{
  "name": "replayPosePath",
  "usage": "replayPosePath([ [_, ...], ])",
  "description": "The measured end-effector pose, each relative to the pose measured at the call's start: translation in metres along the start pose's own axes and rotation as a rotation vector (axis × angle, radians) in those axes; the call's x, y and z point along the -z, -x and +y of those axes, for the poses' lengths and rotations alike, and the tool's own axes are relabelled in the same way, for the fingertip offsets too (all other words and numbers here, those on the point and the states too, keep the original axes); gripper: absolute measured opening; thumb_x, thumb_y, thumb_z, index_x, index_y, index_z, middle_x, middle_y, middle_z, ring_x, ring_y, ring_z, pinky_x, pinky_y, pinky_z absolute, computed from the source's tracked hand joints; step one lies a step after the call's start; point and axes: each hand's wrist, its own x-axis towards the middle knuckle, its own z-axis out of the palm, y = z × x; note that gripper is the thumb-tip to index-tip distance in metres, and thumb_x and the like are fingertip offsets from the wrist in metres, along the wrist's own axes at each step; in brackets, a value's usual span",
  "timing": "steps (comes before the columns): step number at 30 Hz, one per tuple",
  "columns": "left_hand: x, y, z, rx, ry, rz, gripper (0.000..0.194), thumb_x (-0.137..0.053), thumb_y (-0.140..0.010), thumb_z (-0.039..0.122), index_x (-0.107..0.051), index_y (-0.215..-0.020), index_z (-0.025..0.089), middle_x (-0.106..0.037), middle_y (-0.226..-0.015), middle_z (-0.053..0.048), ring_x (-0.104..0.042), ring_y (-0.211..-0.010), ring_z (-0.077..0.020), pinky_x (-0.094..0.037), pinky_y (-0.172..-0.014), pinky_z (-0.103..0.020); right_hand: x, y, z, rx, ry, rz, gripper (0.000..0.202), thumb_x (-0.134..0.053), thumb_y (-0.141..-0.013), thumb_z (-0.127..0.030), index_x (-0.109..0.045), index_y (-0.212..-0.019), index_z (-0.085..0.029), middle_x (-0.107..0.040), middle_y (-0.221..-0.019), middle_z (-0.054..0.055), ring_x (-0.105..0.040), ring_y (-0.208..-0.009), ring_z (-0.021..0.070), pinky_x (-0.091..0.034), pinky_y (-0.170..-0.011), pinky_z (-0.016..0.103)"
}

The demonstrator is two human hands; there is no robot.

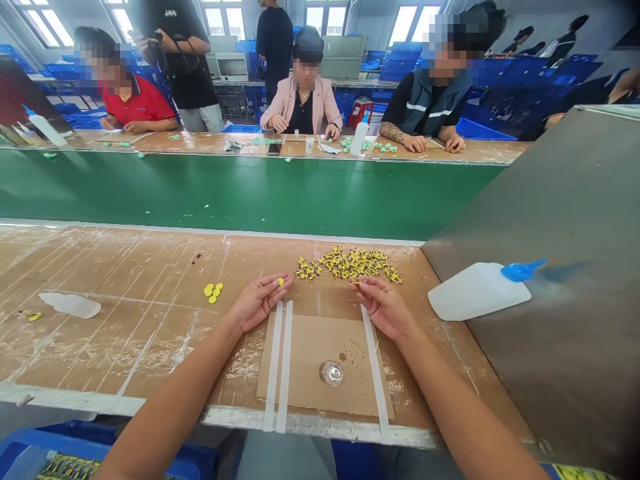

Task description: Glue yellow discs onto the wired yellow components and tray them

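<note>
My left hand (257, 301) pinches a small round yellow disc (281, 281) between thumb and fingertips. Across from it, my right hand (387, 310) is closed at the fingertips on a tiny yellow-and-dark piece (357, 283), too small to make out fully. Just beyond both hands lies a heap of small yellow-and-black pieces (355, 262). Several loose yellow discs (213, 291) rest to the left of my left hand. Between my forearms, a cardboard sheet (305, 353) is taped to the table, with a small clear round dish (331, 373) on it.
A white bottle with a blue nozzle (477, 291) lies at right by a grey metal panel (560, 267). Far left is a flattish translucent white item (71, 305). A green belt (240, 193) separates my table from seated co-workers. A blue crate (25, 443) stands below left.
</note>
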Motion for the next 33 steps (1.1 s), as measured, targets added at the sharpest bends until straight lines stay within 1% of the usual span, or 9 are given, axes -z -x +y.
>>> replayPosePath([
  [6, -0.004, 0.003, -0.001, 0.027, -0.085, 0.048, 0.029, -0.064, -0.089, 0.009, -0.069, -0.117, 0.011, -0.071, -0.123, -0.015, -0.073, -0.103, -0.0174, -0.062, -0.072, -0.015, 0.006, 0.000, 0.002, 0.031, -0.080, 0.022, 0.030, -0.090, -0.062, -0.036, -0.075, -0.082, -0.021, -0.078, -0.091, 0.002, -0.075, -0.079, 0.0115, -0.060, -0.066, 0.009],
  [11, -0.008, 0.007, -0.002, 0.021, -0.064, 0.056, 0.026, -0.061, -0.090, 0.008, -0.071, -0.113, 0.010, -0.073, -0.119, -0.014, -0.072, -0.106, -0.0179, -0.061, -0.074, -0.014, 0.012, 0.001, 0.003, 0.074, -0.039, 0.059, 0.033, -0.089, -0.064, -0.037, -0.075, -0.091, -0.024, -0.076, -0.086, -0.001, -0.073, -0.074, 0.0085, -0.059, -0.066, 0.009],
  [14, -0.010, 0.008, -0.001, 0.039, -0.034, 0.020, 0.024, -0.058, -0.091, 0.008, -0.071, -0.112, 0.007, -0.073, -0.119, -0.016, -0.073, -0.104, -0.0190, -0.061, -0.077, -0.017, 0.016, -0.001, 0.007, 0.117, 0.063, 0.090, 0.037, -0.091, -0.061, -0.038, -0.075, -0.092, -0.025, -0.076, -0.087, 0.000, -0.074, -0.078, 0.0110, -0.061, -0.070, 0.014],
  [18, -0.012, 0.008, 0.000, 0.058, -0.027, 0.025, 0.025, -0.058, -0.091, 0.006, -0.071, -0.112, 0.006, -0.073, -0.119, -0.018, -0.073, -0.103, -0.0195, -0.061, -0.076, -0.016, 0.022, -0.005, 0.017, 0.216, 0.296, 0.141, 0.036, -0.091, -0.059, -0.043, -0.077, -0.086, -0.023, -0.077, -0.086, 0.004, -0.074, -0.079, 0.0192, -0.064, -0.077, 0.031],
  [21, -0.011, 0.008, -0.001, 0.046, -0.025, 0.037, 0.025, -0.060, -0.089, 0.005, -0.071, -0.112, 0.008, -0.072, -0.122, -0.017, -0.073, -0.104, -0.0187, -0.061, -0.076, -0.015, 0.026, -0.006, 0.021, 0.302, 0.501, 0.175, 0.031, -0.091, -0.059, -0.041, -0.079, -0.080, -0.022, -0.077, -0.087, 0.006, -0.073, -0.083, 0.0235, -0.062, -0.086, 0.039],
  [23, -0.010, 0.008, -0.001, 0.034, -0.025, 0.041, 0.025, -0.061, -0.089, 0.006, -0.072, -0.111, 0.009, -0.071, -0.123, -0.015, -0.072, -0.105, -0.0177, -0.060, -0.077, -0.014, 0.028, -0.005, 0.023, 0.337, 0.603, 0.173, 0.028, -0.090, -0.061, -0.041, -0.080, -0.080, -0.023, -0.078, -0.088, 0.006, -0.072, -0.086, 0.0252, -0.060, -0.089, 0.041],
  [26, -0.009, 0.007, -0.002, 0.026, -0.040, 0.048, 0.023, -0.064, -0.088, 0.007, -0.073, -0.109, 0.009, -0.072, -0.121, -0.015, -0.072, -0.106, -0.0177, -0.060, -0.078, -0.013, 0.032, -0.005, 0.025, 0.352, 0.691, 0.148, 0.028, -0.088, -0.064, -0.042, -0.080, -0.083, -0.023, -0.077, -0.088, 0.006, -0.072, -0.079, 0.0248, -0.061, -0.083, 0.042],
  [30, -0.008, 0.006, -0.003, 0.021, -0.079, 0.066, 0.021, -0.070, -0.084, 0.009, -0.074, -0.105, 0.009, -0.073, -0.120, -0.015, -0.071, -0.108, -0.0190, -0.059, -0.082, -0.014, 0.035, -0.008, 0.027, 0.356, 0.718, 0.126, 0.030, -0.085, -0.068, -0.044, -0.079, -0.088, -0.022, -0.077, -0.090, 0.006, -0.071, -0.075, 0.0226, -0.061, -0.078, 0.040],
  [33, -0.009, 0.006, -0.005, -0.007, -0.116, 0.090, 0.021, -0.074, -0.081, 0.011, -0.075, -0.103, 0.010, -0.074, -0.117, -0.014, -0.071, -0.109, -0.0202, -0.059, -0.087, -0.018, 0.032, -0.008, 0.024, 0.376, 0.687, 0.117, 0.039, -0.084, -0.070, -0.045, -0.077, -0.100, -0.022, -0.076, -0.093, 0.006, -0.070, -0.075, 0.0205, -0.061, -0.075, 0.037],
])
